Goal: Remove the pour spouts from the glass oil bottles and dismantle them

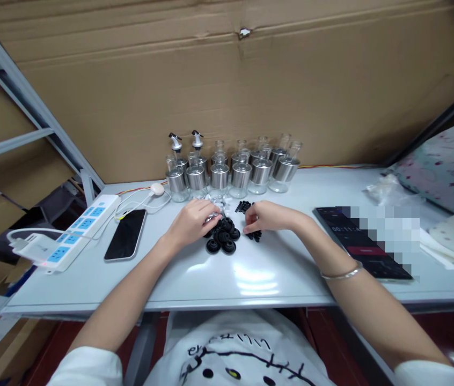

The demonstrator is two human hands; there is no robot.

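Note:
My left hand point(195, 221) is closed around a small silver spout piece point(212, 216), only partly visible between the fingers. Just beside it lies a pile of black ribbed stoppers point(224, 236). My right hand point(271, 216) reaches down with pinched fingers at a heap of small black parts point(256, 236); whatever is between the fingertips is hidden. More small black pieces point(244, 206) lie behind that hand. Between the hands, toward the bottles, sit several silver-white spout parts point(226, 203), partly covered by my left hand.
Glass bottles with steel sleeves point(219, 176) stand in two rows at the back, two rear ones topped with pourers point(197, 139). At left are a phone point(125, 235) and a power strip point(84, 230). A tablet with a timer point(356, 241) lies right, near a plastic bag point(388, 188).

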